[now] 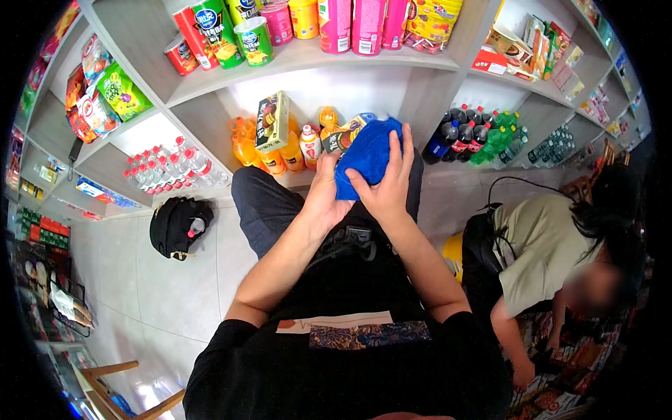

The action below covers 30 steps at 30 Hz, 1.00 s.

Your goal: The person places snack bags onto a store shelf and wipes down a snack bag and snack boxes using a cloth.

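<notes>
Both hands are raised in front of the lower shelf with a bright blue cloth between them. My left hand grips the cloth's lower left edge, its fingers partly hidden behind. My right hand lies over the right side, thumb pressed on the front and fingers extending up along the cloth. From behind the cloth's upper left shows a printed snack pack, dark with yellow; its lower part is hidden, and I cannot tell whether the left hand holds it too.
Orange drink bottles and an upright carton stand on the lower shelf. Snack canisters fill the shelf above. Cola bottles are to the right. A black backpack lies on the floor; another person crouches at right.
</notes>
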Tool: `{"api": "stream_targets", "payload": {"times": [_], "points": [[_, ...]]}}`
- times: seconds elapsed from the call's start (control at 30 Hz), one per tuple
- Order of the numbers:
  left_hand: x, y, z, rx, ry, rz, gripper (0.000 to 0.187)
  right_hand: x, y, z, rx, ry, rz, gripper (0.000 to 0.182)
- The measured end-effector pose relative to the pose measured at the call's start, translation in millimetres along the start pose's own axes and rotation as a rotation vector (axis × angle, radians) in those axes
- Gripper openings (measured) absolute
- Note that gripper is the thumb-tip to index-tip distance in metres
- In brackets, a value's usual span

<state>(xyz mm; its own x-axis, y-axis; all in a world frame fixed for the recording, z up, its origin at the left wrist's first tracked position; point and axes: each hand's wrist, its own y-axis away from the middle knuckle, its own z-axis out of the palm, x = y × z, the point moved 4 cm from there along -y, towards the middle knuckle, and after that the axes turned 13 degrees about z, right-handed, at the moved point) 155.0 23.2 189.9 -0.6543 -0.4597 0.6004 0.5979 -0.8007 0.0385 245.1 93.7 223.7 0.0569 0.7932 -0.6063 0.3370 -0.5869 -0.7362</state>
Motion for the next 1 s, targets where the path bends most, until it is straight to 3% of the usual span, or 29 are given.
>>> {"api": "stream_targets", "payload": {"times": [0.13,0.23,0.27,0.37,0.47,0.57,0.63,0.77,0.8,0.9,0.93,1.0], "points": [[1,2,0,-0.057,0.034,-0.047,0.051,-10,0,-4,0.003,0.077,-0.092,0.076],[1,-1,-7,0.013,0.079,-0.042,0.039,12,-8,-4,-0.113,-0.159,0.194,0.069],[3,1,-7,0.025,0.062,-0.045,0.039,23,-7,0,-0.122,-0.318,0.388,0.062],[11,3,1,-0.082,0.036,-0.008,0.04,23,-13,3,-0.261,-0.578,0.483,0.051],[13,5,-9,-0.086,0.024,-0.087,0.048,32,-10,11,-0.347,-1.001,0.946,0.046],[16,6,-11,-0.15,-0.011,-0.14,0.054,31,-5,17,-0.351,-1.112,1.169,0.044],[19,7,-13,-0.229,0.028,-0.209,0.055,36,-6,16,-0.344,-1.224,1.155,0.043],[31,12,6,-0.307,-0.149,-0.101,0.061,49,-4,19,-0.168,-1.288,1.154,0.036],[35,9,4,-0.238,-0.275,-0.087,0.058,50,-5,19,-0.126,-1.276,1.091,0.034],[35,-9,-10,-0.289,-0.893,0.189,0.053,40,-9,12,-0.025,-1.19,0.968,0.029],[32,-14,-16,-0.276,-0.972,0.28,0.054,37,-8,12,-0.014,-1.114,0.918,0.029],[44,5,14,-0.322,-1.195,0.422,0.069,37,-4,15,0.014,-1.012,0.859,0.034]]}}
